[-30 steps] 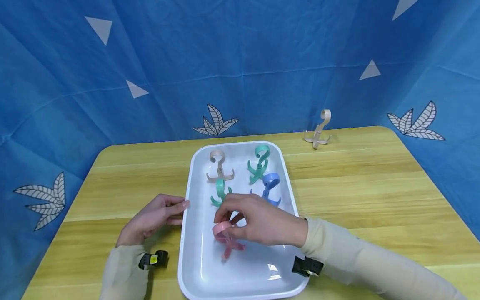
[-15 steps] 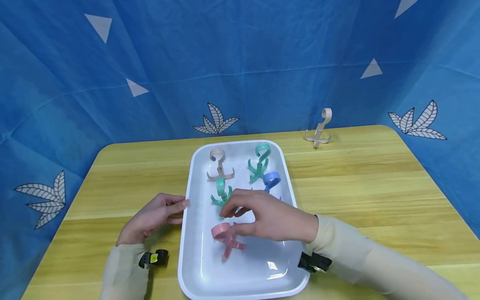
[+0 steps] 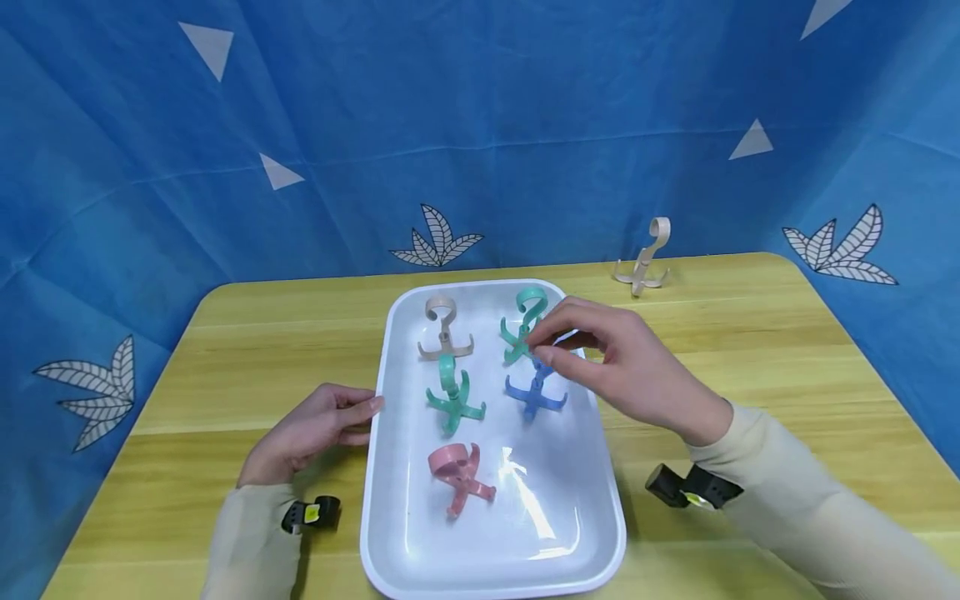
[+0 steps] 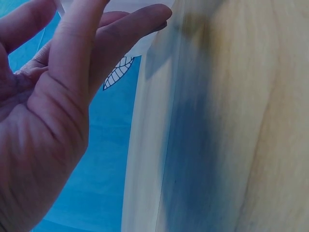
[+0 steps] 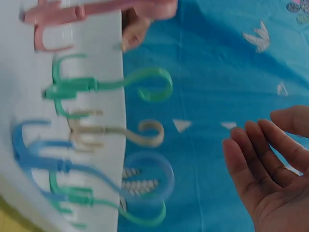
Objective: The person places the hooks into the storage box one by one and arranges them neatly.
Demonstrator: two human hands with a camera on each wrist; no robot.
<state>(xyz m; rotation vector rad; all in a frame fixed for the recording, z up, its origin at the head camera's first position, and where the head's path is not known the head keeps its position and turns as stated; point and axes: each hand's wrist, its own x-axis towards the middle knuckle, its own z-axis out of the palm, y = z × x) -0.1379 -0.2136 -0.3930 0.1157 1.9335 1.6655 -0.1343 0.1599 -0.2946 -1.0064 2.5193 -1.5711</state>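
Observation:
In the head view a white tray (image 3: 450,562) holds several pronged hanging hooks with curled tops. The pink hook (image 3: 461,481) stands nearest the front, by itself. Behind it are a green hook (image 3: 453,407) and a blue hook (image 3: 535,397); a beige hook (image 3: 445,344) and another green hook (image 3: 517,337) stand at the far end. My left hand (image 3: 318,425) holds the tray's left edge, thumb on the rim. Above the tray's right side hovers my right hand (image 3: 626,367), partly covering the blue hook's top; in the right wrist view its fingers (image 5: 256,169) hold nothing.
A beige hook (image 3: 641,268) stands on the wooden table (image 3: 720,350) near its back edge, to the right of the tray. A blue cloth (image 3: 480,100) with printed leaves and triangles hangs behind the table. Each wrist carries a small black camera.
My right hand has let go of the pink hook and moved up and to the right, past the blue hook. The pink hook stays standing in the tray. My left hand keeps its place.

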